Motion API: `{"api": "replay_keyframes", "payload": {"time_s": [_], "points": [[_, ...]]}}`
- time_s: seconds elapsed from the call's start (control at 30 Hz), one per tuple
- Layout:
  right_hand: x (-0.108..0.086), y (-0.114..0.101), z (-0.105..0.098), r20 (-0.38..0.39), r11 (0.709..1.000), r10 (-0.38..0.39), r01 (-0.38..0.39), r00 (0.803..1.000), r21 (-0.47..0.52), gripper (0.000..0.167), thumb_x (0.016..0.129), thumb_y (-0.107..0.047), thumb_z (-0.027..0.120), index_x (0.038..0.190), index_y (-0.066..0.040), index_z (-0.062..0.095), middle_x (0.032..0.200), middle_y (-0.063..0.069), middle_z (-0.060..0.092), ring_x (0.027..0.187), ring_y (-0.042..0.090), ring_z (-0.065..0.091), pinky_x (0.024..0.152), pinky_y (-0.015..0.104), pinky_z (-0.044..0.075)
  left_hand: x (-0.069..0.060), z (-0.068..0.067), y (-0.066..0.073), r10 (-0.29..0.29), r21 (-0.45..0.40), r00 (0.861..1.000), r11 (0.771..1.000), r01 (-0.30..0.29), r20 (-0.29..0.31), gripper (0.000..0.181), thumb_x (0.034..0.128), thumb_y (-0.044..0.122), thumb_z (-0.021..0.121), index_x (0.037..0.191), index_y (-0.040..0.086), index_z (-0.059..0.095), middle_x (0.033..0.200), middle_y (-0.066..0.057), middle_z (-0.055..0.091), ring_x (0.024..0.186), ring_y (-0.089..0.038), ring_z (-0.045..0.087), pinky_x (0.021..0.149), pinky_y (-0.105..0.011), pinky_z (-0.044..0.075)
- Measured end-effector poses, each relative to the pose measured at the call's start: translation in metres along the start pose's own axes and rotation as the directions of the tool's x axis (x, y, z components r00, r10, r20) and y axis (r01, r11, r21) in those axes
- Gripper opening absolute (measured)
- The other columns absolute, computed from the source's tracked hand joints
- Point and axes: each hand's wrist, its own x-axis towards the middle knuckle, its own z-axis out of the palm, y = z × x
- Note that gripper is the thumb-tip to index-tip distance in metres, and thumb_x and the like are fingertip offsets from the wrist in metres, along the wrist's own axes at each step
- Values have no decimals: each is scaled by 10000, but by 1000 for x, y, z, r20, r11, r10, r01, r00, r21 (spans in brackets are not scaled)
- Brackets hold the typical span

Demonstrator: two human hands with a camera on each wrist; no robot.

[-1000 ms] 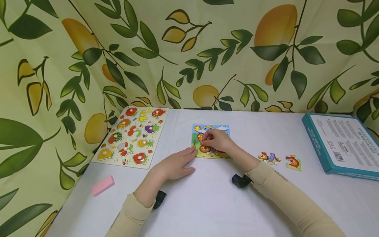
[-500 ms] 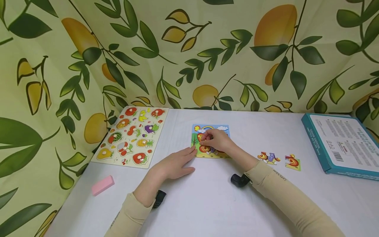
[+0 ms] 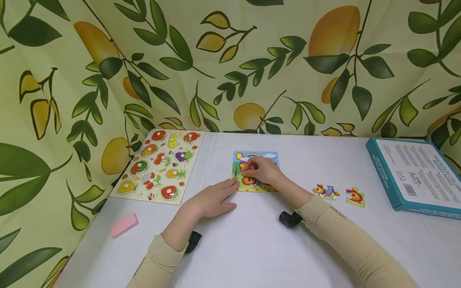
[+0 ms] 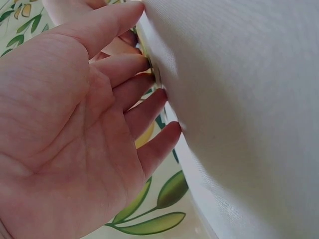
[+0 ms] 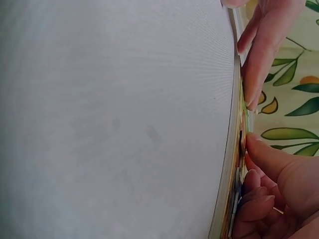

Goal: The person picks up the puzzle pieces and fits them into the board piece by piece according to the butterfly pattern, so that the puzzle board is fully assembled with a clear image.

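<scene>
A small jigsaw puzzle (image 3: 273,155) with a sun, a rainbow and a cartoon figure lies on the white table. My right hand (image 3: 264,170) is over it with bent fingers, pinching a puzzle piece against the board; the hand mostly hides that piece. In the right wrist view the thumb (image 5: 266,154) touches the puzzle's face. My left hand (image 3: 214,198) lies flat at the puzzle's left edge, its fingertips touching the corner. The left wrist view shows its fingers (image 4: 144,112) extended along the table. Two loose puzzle pieces, one (image 3: 325,192) with a purple part and another (image 3: 355,197), lie to the right.
A fruit peg board (image 3: 187,170) lies at the back left. In front of it is a pink block (image 3: 124,225). A teal box (image 3: 385,176) lies at the far right. Leaf-and-fruit patterned cloth (image 3: 230,80) hangs behind and on the left.
Almost nothing differs. Both hands keep their places at the puzzle, and the whole view has drifted very slightly left.
</scene>
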Motion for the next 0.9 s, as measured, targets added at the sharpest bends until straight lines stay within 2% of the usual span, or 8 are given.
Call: {"api": "replay_keyframes", "payload": {"time_s": [0.4,0.7,0.9], "points": [[0,0,0,3,1000,-18,18,1000,-26,195,871,-299,749,859,-144,631,723,-5,524,698,169,478,622,286,355,1,0,-1,2,6,1000,1000,-2,-5,641,976,319,590,1523,101,339,1589,-54,270,1459,-210,227,1158,-374,247],[1,6,-6,115,999,-47,44,992,29,163,888,-235,732,930,-117,628,751,-1,508,728,159,484,651,281,377,2,1,-2,8,7,1000,1000,-8,-16,628,974,312,593,1518,105,355,1583,-57,285,1453,-234,245,1152,-402,262],[-2,8,-8,137,996,-82,76,987,46,165,894,-223,724,988,-115,640,787,0,516,731,155,488,651,283,393,4,1,-5,43,19,998,999,-42,-39,606,982,309,577,1510,95,370,1578,-67,291,1438,-255,269,1142,-415,282]]}}
